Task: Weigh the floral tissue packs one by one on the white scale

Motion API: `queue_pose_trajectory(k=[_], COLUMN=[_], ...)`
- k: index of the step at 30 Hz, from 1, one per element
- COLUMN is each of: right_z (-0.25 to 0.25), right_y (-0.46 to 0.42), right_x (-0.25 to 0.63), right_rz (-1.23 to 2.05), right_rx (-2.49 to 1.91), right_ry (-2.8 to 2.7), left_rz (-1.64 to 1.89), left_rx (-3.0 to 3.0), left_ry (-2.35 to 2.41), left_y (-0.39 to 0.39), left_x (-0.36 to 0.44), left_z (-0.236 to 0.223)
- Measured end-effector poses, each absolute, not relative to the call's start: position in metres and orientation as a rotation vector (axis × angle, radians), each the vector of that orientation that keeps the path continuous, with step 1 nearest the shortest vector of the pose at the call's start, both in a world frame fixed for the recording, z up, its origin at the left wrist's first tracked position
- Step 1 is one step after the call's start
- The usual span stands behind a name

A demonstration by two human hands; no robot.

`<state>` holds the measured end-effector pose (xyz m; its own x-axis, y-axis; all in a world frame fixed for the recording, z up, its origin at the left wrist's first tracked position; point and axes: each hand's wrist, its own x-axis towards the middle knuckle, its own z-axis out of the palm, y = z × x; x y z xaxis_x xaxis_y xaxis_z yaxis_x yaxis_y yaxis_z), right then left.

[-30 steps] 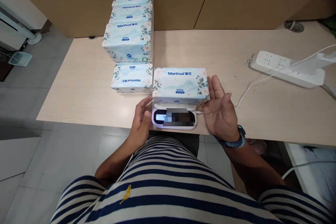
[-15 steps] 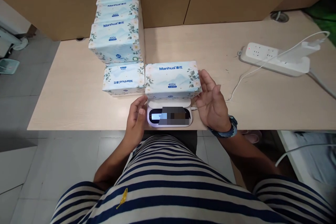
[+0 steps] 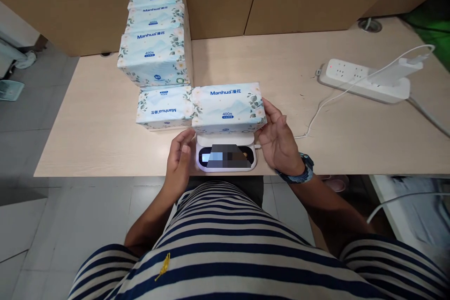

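Note:
A tissue pack with a blue floral print lies across the white digital kitchen scale, covering most of its weighing plate. The scale's display is lit on the left, and the rest of its panel is blurred out. My left hand is beside the scale's left edge, fingers loosely bent and thumb apart, with nothing held. At the pack's right end, my right hand is open, palm turned inward. Its fingertips are partly behind the pack, so I cannot tell whether they touch it.
More tissue packs are stacked at the back left, with one upside-down pack in front of them, against the pack on the scale. A white power strip with a plugged-in charger and cable lies on the right of the wooden desk.
My right hand has shifted slightly left, closer to the end of the pack. My left hand stays beside the scale. The whole view has moved a little.

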<state>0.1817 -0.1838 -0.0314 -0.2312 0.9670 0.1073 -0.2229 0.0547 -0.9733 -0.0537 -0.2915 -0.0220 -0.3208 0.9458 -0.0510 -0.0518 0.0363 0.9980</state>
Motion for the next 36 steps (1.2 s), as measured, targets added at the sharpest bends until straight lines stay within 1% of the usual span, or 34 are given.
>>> queue_pose_trajectory(k=[20, 36], right_z=[-0.038, -0.027], right_y=[-0.184, -0.192], right_x=[0.184, 0.176], right_rz=[1.389, 1.388], right_rx=[-0.923, -0.843], right_ry=[-1.190, -1.182], left_rz=[1.487, 1.497], left_rx=[0.915, 0.914], left_ry=[1.366, 1.333], left_y=[-0.288, -0.288], left_x=[-0.051, -0.050], left_z=[-0.027, -0.025])
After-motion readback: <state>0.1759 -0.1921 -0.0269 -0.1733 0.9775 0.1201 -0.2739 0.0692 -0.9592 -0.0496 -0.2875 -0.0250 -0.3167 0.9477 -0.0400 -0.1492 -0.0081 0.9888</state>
